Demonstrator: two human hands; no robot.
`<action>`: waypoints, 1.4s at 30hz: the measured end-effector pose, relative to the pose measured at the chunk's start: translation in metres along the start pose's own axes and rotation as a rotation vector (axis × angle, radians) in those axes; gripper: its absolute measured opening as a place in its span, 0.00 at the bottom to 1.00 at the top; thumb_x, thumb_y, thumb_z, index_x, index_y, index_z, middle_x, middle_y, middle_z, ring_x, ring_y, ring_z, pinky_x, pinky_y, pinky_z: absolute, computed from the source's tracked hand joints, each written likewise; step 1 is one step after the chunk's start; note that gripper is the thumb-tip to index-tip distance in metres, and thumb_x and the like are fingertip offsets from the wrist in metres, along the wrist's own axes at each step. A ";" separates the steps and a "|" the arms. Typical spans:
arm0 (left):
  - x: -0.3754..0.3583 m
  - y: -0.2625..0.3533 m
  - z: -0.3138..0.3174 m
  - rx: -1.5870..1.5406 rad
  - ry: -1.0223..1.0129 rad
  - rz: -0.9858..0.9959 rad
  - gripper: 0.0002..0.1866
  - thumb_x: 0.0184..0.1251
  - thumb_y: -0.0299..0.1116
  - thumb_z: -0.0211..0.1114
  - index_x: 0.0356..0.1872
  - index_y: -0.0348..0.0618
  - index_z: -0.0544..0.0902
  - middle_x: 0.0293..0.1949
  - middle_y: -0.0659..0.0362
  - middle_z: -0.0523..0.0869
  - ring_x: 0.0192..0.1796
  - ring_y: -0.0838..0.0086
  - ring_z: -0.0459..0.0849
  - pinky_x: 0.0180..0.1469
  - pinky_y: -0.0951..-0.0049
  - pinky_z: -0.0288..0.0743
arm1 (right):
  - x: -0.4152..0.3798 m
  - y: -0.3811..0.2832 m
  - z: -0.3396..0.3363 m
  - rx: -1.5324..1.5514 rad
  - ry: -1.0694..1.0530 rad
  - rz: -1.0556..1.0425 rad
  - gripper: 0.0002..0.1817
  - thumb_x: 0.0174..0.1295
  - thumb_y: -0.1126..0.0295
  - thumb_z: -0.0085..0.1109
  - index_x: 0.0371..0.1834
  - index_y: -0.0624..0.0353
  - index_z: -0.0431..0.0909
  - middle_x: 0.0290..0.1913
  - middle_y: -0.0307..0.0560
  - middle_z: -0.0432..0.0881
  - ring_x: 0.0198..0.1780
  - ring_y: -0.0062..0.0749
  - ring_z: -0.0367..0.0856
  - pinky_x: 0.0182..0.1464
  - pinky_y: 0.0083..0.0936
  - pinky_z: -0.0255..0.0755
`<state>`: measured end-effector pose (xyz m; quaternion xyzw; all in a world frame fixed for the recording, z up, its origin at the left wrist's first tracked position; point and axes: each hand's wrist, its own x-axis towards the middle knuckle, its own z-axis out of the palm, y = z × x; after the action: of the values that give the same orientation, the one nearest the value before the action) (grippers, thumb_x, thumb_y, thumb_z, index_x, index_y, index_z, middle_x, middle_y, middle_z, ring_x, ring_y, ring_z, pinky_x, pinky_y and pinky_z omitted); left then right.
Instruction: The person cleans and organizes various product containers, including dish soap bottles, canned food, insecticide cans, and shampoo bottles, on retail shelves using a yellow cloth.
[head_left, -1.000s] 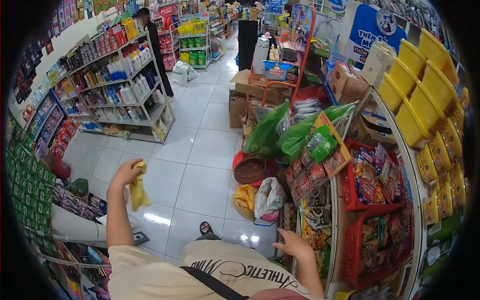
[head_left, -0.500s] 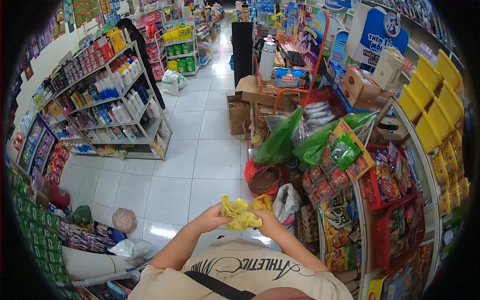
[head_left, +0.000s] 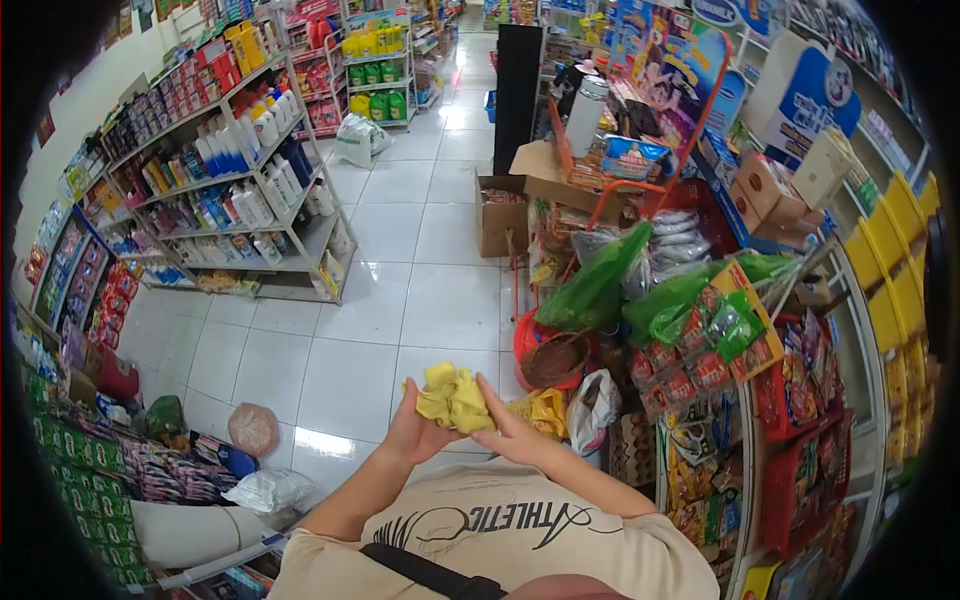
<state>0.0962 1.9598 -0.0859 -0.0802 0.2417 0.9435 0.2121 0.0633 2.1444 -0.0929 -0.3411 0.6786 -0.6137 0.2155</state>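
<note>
A crumpled yellow cloth is bunched between my two hands, in front of my chest and above the tiled floor. My left hand cups it from the left and below, with the palm turned up. On its right side, my right hand presses against it, the thumb near its lower edge. Parts of the fingers of both hands are hidden behind the cloth. Just right of my right hand lies a yellow plastic bag, with a white bag beside it.
Bottles fill a shelf unit at the left. On the right stand a red bucket, green bags, egg trays and red baskets of packets. An open cardboard box sits ahead on the tiled floor.
The cloth has been gathered into a more compact bunch, and my hands have turned to cup it from both sides. The view has shifted slightly, and the dark-clothed person by the shelf is no longer visible.
</note>
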 end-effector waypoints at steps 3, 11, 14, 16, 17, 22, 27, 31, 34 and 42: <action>0.023 0.029 0.003 -0.066 -0.014 0.101 0.29 0.68 0.58 0.32 0.59 0.52 0.66 0.62 0.57 0.66 0.63 0.59 0.66 0.55 0.51 0.69 | 0.016 0.036 -0.020 0.176 0.191 -0.035 0.42 0.60 0.71 0.51 0.71 0.56 0.34 0.69 0.61 0.49 0.69 0.42 0.53 0.65 0.35 0.54; 0.090 0.176 0.064 0.008 -0.107 0.587 0.36 0.63 0.67 0.33 0.61 0.51 0.64 0.63 0.56 0.64 0.66 0.57 0.60 0.61 0.39 0.54 | 0.088 0.109 -0.107 0.325 0.577 0.304 0.34 0.63 0.71 0.47 0.70 0.53 0.42 0.62 0.58 0.61 0.52 0.36 0.72 0.48 0.28 0.71; 0.124 0.223 0.080 0.059 -0.158 0.727 0.39 0.60 0.69 0.34 0.62 0.50 0.63 0.64 0.55 0.62 0.67 0.55 0.58 0.61 0.37 0.53 | 0.136 0.131 -0.147 0.283 0.558 0.370 0.32 0.63 0.70 0.48 0.69 0.56 0.46 0.58 0.56 0.65 0.49 0.34 0.74 0.47 0.28 0.71; 0.153 0.242 0.079 0.026 -0.137 0.760 0.40 0.59 0.70 0.34 0.62 0.50 0.63 0.64 0.55 0.62 0.66 0.54 0.60 0.59 0.39 0.58 | 0.166 0.147 -0.170 0.259 0.499 0.406 0.31 0.63 0.69 0.48 0.68 0.58 0.48 0.57 0.55 0.66 0.48 0.34 0.74 0.47 0.27 0.71; 0.169 0.249 0.074 0.022 -0.132 0.760 0.40 0.59 0.70 0.34 0.62 0.50 0.63 0.64 0.55 0.63 0.65 0.54 0.61 0.59 0.40 0.59 | 0.181 0.155 -0.181 0.280 0.493 0.369 0.30 0.63 0.68 0.50 0.66 0.61 0.52 0.56 0.55 0.68 0.46 0.32 0.75 0.46 0.26 0.71; 0.242 0.275 0.043 -0.073 -0.135 0.690 0.39 0.59 0.71 0.34 0.61 0.53 0.64 0.61 0.57 0.67 0.60 0.56 0.68 0.53 0.49 0.67 | 0.258 0.136 -0.239 0.188 0.332 0.354 0.27 0.63 0.68 0.49 0.65 0.58 0.55 0.56 0.52 0.69 0.48 0.31 0.75 0.48 0.25 0.69; 0.282 0.316 0.019 -0.103 0.123 0.716 0.38 0.58 0.71 0.33 0.60 0.55 0.66 0.58 0.59 0.71 0.56 0.62 0.72 0.46 0.56 0.71 | 0.332 0.157 -0.270 0.129 0.184 0.402 0.28 0.62 0.69 0.51 0.65 0.58 0.56 0.56 0.52 0.69 0.47 0.31 0.75 0.48 0.24 0.69; 0.320 0.375 -0.003 -0.258 0.295 0.846 0.37 0.59 0.70 0.33 0.58 0.55 0.68 0.54 0.60 0.74 0.53 0.66 0.74 0.45 0.61 0.72 | 0.404 0.182 -0.277 0.155 0.191 0.369 0.29 0.60 0.66 0.55 0.64 0.60 0.57 0.55 0.53 0.71 0.44 0.31 0.77 0.45 0.24 0.70; 0.355 0.429 -0.060 -0.133 0.072 0.871 0.37 0.59 0.69 0.34 0.56 0.55 0.70 0.49 0.61 0.77 0.45 0.68 0.78 0.38 0.67 0.72 | 0.467 0.202 -0.284 0.155 0.188 0.371 0.30 0.60 0.66 0.55 0.64 0.60 0.57 0.54 0.53 0.71 0.44 0.31 0.77 0.45 0.24 0.70; 0.492 0.624 -0.069 -0.257 0.276 0.749 0.34 0.56 0.70 0.40 0.45 0.51 0.75 0.35 0.63 0.78 0.23 0.74 0.68 0.26 0.75 0.59 | 0.667 0.231 -0.342 0.174 0.426 0.349 0.28 0.60 0.69 0.54 0.64 0.61 0.57 0.53 0.53 0.71 0.46 0.32 0.76 0.47 0.25 0.70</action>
<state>-0.6158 1.6091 -0.0082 -0.1384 0.1605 0.9583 -0.1919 -0.6756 1.8968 -0.1830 -0.0628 0.7018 -0.6812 0.1988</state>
